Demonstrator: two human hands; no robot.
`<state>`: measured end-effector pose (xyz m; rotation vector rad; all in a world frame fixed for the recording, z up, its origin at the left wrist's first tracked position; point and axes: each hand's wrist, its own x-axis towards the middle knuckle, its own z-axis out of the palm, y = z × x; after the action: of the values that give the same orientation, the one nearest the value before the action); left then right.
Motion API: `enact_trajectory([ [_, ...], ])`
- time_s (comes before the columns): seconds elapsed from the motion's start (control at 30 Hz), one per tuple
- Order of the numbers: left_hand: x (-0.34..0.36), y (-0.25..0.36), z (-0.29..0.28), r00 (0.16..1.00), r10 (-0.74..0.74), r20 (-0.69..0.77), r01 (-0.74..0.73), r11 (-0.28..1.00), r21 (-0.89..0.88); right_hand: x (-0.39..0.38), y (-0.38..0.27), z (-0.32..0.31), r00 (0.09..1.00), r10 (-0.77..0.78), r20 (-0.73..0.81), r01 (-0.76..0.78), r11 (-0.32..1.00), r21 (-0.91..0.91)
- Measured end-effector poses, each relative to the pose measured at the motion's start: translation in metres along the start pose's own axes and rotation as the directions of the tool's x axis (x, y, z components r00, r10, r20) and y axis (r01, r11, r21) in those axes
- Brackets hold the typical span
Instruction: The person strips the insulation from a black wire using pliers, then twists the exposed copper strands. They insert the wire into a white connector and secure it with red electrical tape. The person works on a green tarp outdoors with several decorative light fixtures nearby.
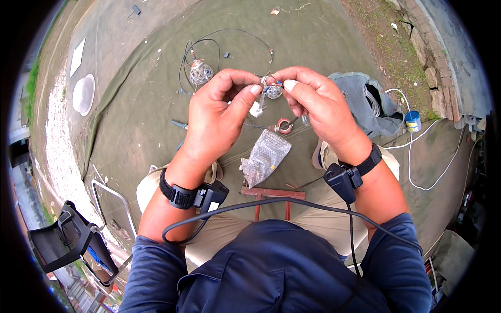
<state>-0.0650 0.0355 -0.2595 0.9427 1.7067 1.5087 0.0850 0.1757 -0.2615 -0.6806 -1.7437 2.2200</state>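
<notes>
I have both hands up in the upper middle of the frame, working at a small bundle of thin wires (270, 81). The left hand (215, 109) comes from the left with thumb and forefinger pinched on one end; the right hand (330, 109) pinches the other end the same way, where I make out blue and reddish tips. Between the pinches the bundle's long axis runs roughly sideways across the picture, the coloured tips toward the right thumb, with a fine strand arching up in the middle. A clear, glittering ball (273, 93) shows just under it; from my camera I cannot tell whether it hangs from the wires or sits beyond them.

Up and to the left, a second beaded ball (201, 73) lies on the green ground sheet (313, 41), its neck pointing to the top of the frame, with a looping black cable (229, 29) near it. Below the hands, at mid-frame, a bubble-wrap bag (266, 156) slants from lower left to upper right. At the right I see a grey-blue cloth bag (355, 101) and, beside it, a blue tin (413, 125).
</notes>
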Motion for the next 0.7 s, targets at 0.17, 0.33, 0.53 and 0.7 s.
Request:
enact_trajectory([
  [0.17, -0.001, 0.001, 0.002, 0.999, -0.034, -0.010, 0.032, 0.992, -0.126, 0.001, 0.002, 0.000, 0.996, -0.085, 0.006, 0.085, 0.996, -0.003],
  [0.33, 0.001, -0.002, 0.002, 0.999, -0.032, -0.003, 0.031, 0.977, -0.212, 0.003, 0.010, 0.007, 0.970, -0.244, -0.010, 0.244, 0.969, 0.025],
  [0.53, 0.000, -0.002, 0.001, 0.999, -0.047, 0.010, 0.049, 0.980, -0.191, 0.001, 0.000, 0.007, 0.993, -0.115, 0.015, 0.115, 0.993, -0.015],
  [0.7, -0.001, 0.000, 0.002, 1.000, -0.028, -0.011, 0.025, 0.981, -0.193, 0.002, -0.003, -0.001, 0.996, -0.049, 0.071, 0.038, 0.988, 0.153],
])
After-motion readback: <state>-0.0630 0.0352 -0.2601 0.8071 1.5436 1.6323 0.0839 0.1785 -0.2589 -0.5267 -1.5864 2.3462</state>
